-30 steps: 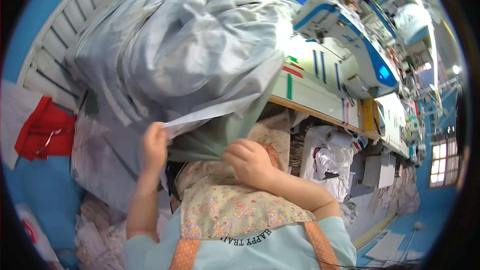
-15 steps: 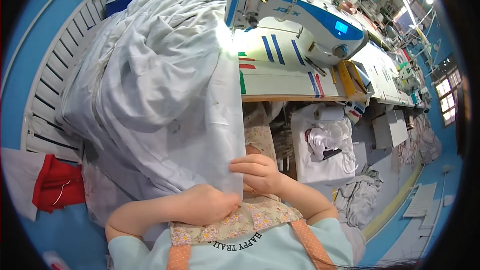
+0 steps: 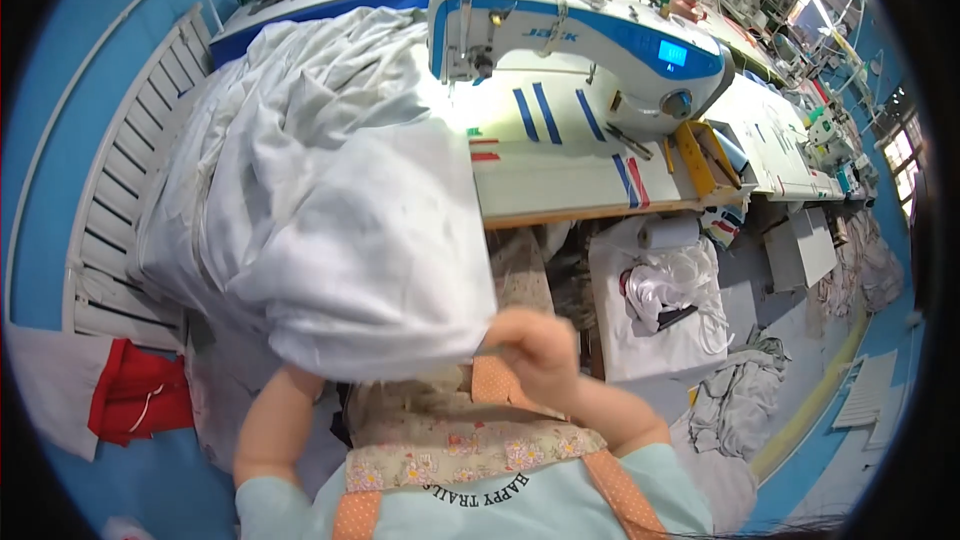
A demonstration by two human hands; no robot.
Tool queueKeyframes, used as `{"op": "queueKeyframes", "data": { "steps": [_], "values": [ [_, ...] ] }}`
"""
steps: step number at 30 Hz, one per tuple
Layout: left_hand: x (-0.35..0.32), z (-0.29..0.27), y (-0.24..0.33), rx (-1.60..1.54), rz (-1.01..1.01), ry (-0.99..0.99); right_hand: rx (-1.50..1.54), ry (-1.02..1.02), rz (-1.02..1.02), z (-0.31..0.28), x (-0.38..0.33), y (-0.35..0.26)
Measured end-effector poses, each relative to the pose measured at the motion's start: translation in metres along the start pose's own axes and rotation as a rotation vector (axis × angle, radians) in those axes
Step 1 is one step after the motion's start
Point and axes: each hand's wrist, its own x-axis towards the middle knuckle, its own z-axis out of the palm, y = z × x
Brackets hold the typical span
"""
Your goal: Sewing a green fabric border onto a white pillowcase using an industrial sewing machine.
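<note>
A large white cloth (image 3: 370, 240) spills from the sewing machine (image 3: 580, 40) over the table's front edge toward my lap. Its right corner is pinched in my right hand (image 3: 540, 345), slightly blurred, with thumb and fingers closed together. My left forearm (image 3: 275, 425) goes up beneath the cloth's lower edge, and that hand is hidden under it. The cloth's far end lies by the lit needle area, bunched in folds on the left. Below the cloth shows my floral apron (image 3: 470, 455).
The white table (image 3: 570, 185) carries blue, red and green strips, thread snips (image 3: 630, 143) and a yellow box (image 3: 705, 165). White slats (image 3: 125, 210) stand at the left. Red cloth (image 3: 145, 390) lies lower left. Below the table, a white-covered surface (image 3: 640, 345) holds white ties.
The cloth's near edge has been lifted and spread, billowing over my lap. My left hand has gone under it, out of sight. My right hand has moved slightly right with the corner.
</note>
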Motion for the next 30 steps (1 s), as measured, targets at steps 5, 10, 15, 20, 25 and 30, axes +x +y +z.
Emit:
{"op": "queueKeyframes", "data": {
  "steps": [5, 10, 15, 20, 25, 30],
  "values": [
    [-0.024, -0.008, -0.035, -0.293, -0.063, -0.244, 0.001, -0.044, 0.598, 0.034, -0.040, 0.083],
    [0.047, -0.084, -0.066, 0.408, 0.169, 1.052, 0.119, -0.103, 0.645, 0.023, -0.046, 0.121],
    [0.073, -0.121, -0.110, 0.543, -0.132, 0.761, 0.062, -0.114, 0.777, 0.007, -0.043, 0.132],
    [0.075, -0.140, -0.113, 0.473, -0.133, 0.882, 0.098, -0.150, 0.849, 0.002, -0.032, 0.156],
    [0.100, -0.153, -0.114, 0.471, -0.103, 0.867, -0.022, -0.202, 0.794, -0.004, -0.008, 0.168],
    [0.124, -0.168, -0.142, 0.486, -0.117, 0.871, -0.048, -0.232, 0.753, -0.004, 0.014, 0.176]
  ]
}}
